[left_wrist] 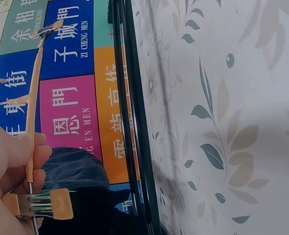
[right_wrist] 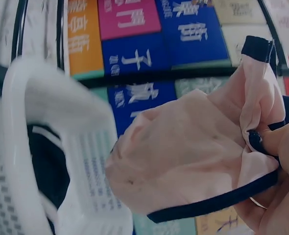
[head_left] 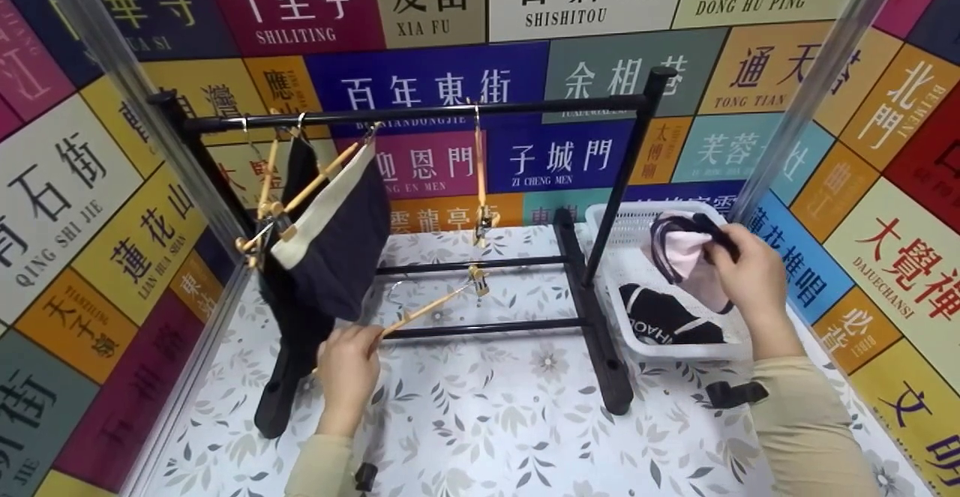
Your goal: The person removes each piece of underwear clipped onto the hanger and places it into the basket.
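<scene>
My left hand [head_left: 349,373] grips one end of a wooden clip hanger [head_left: 426,309]. In the left wrist view, metal clips show at both ends of this hanger [left_wrist: 33,112]. My right hand [head_left: 757,279] pinches pink underpants with navy trim [head_left: 684,253] above the white basket [head_left: 649,348]. The right wrist view shows the underpants [right_wrist: 179,152] bunched at the pinch and hanging loose elsewhere. Beneath them in the basket lies a black garment with white lettering [head_left: 652,317].
A black rack [head_left: 540,109] stands between the hands. A dark garment with a cream band [head_left: 337,235] hangs at its left, near other hangers. One bare clip hanger [head_left: 481,171] hangs further right. Patterned sign panels [head_left: 431,77] rise behind the rack.
</scene>
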A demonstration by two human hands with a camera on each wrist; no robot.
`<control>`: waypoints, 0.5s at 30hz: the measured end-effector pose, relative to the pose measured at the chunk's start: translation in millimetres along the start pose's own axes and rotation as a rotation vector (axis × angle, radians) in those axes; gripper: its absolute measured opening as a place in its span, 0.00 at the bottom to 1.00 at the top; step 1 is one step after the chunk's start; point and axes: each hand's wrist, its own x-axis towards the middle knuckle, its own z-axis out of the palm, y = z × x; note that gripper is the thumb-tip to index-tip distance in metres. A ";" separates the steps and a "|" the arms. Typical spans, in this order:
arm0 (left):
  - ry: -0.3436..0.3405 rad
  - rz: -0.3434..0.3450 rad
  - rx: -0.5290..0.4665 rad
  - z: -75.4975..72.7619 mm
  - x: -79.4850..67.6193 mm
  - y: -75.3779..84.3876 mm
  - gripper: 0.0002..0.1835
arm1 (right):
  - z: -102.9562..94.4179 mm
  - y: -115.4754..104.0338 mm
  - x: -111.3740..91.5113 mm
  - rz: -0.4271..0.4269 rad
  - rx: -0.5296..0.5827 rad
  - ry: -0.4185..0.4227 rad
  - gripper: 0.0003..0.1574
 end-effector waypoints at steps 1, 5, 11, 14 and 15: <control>0.001 0.000 0.002 -0.4 0.0 -0.3 0.07 | -1.0 4.3 0.4 0.011 -0.021 -0.007 0.12; 0.005 0.002 0.003 -1.3 0.2 -1.2 0.08 | -0.7 21.9 1.1 0.056 -0.113 -0.057 0.14; 0.007 0.003 0.009 -2.3 0.6 -1.8 0.08 | 9.8 49.1 -2.5 0.080 -0.217 -0.139 0.14; -0.006 -0.005 0.015 -3.1 1.7 -1.4 0.08 | 16.3 61.0 -7.2 0.087 -0.242 -0.183 0.13; -0.012 -0.011 0.016 -3.5 2.2 -1.2 0.08 | 18.7 64.5 -8.8 0.090 -0.250 -0.202 0.13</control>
